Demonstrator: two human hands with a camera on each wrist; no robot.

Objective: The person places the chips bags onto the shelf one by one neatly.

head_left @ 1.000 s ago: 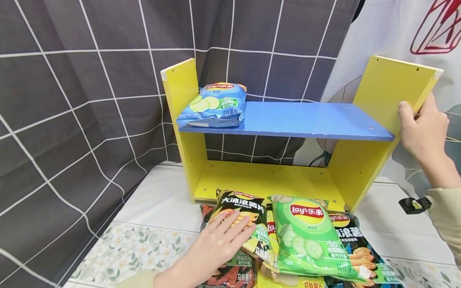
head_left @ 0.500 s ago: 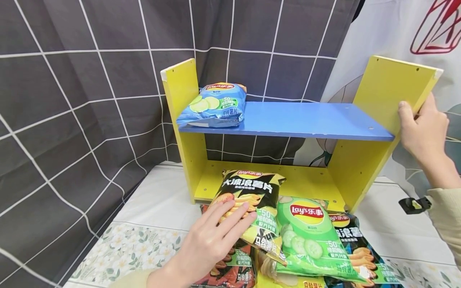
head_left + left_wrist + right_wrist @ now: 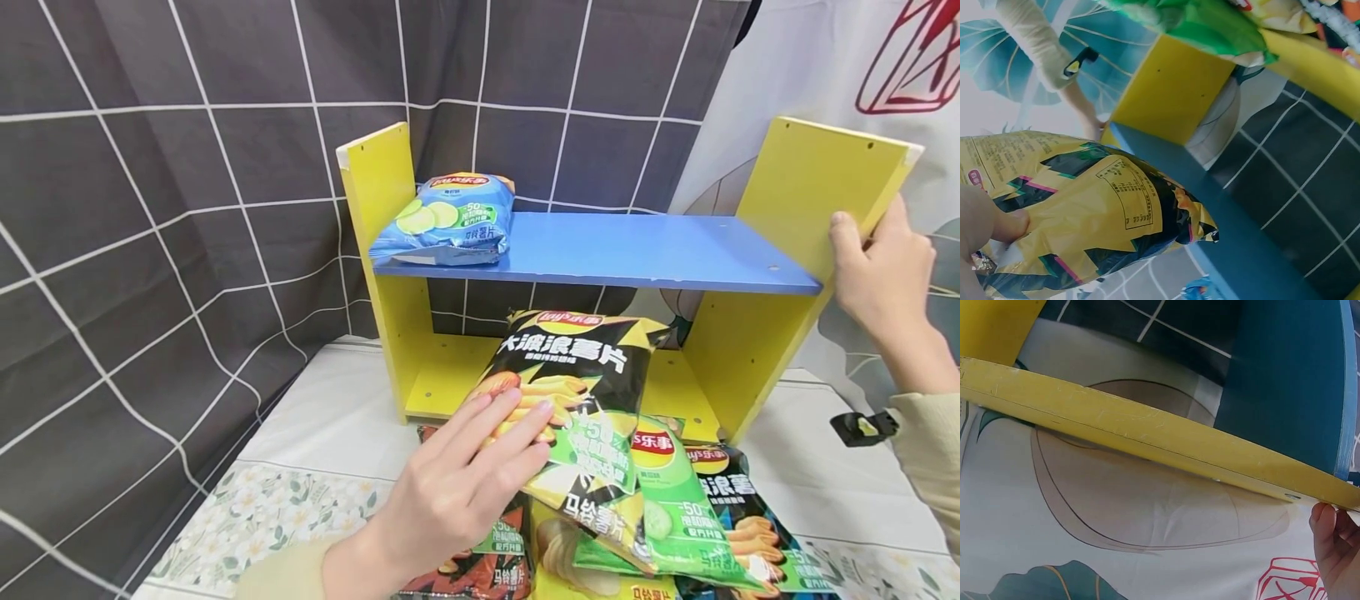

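My left hand [image 3: 461, 471] holds a black and yellow bag of potato chips [image 3: 600, 375], fingers across its printed front. In the left wrist view the thumb [image 3: 1007, 225] presses the bag's yellow back. The bag is raised and tilted, before the lower opening of a yellow and blue shelf unit [image 3: 630, 246], and overlaps a green chip bag [image 3: 697, 508]. My right hand [image 3: 888, 275] grips the outer edge of the unit's right side panel [image 3: 825, 179], with the fingers behind it partly hidden. The right wrist view shows this hand [image 3: 1335, 544] at the panel's edge.
A blue chip bag [image 3: 457, 221] lies at the left end of the blue shelf board. In front of the unit lie red [image 3: 495, 567], yellow [image 3: 562, 567] and black-blue [image 3: 750, 517] chip bags. A dark checked curtain [image 3: 262, 167] hangs behind and to the left.
My left hand has lifted the black and yellow chip bag off the pile and moved it up and to the right, over the green bag. The right hand has stayed on the panel.
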